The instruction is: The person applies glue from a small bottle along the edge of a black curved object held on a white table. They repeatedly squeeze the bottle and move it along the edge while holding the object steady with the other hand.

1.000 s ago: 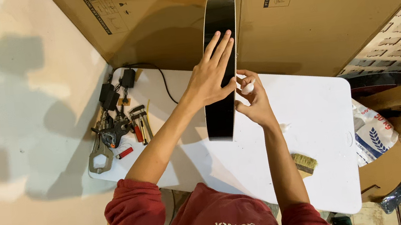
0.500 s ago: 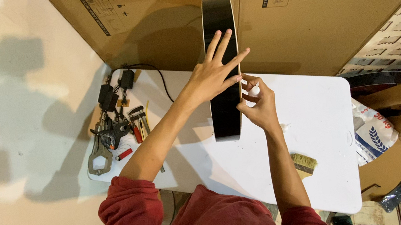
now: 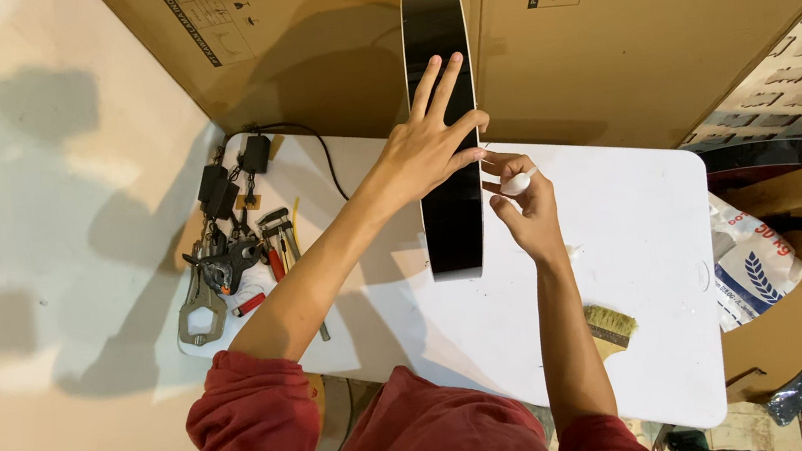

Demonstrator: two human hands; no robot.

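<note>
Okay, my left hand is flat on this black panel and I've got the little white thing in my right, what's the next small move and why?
Probably bring the small white piece in your right hand the last bit over to the panel's right edge. The left hand already lies flat on the tall black panel, steadying it upright on the white table, and the piece sits just beside that edge, so only a short move is left.

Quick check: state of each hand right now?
Left hand: open, fingers spread flat against the black upright panel.
Right hand: closed on a small white piece.
</note>
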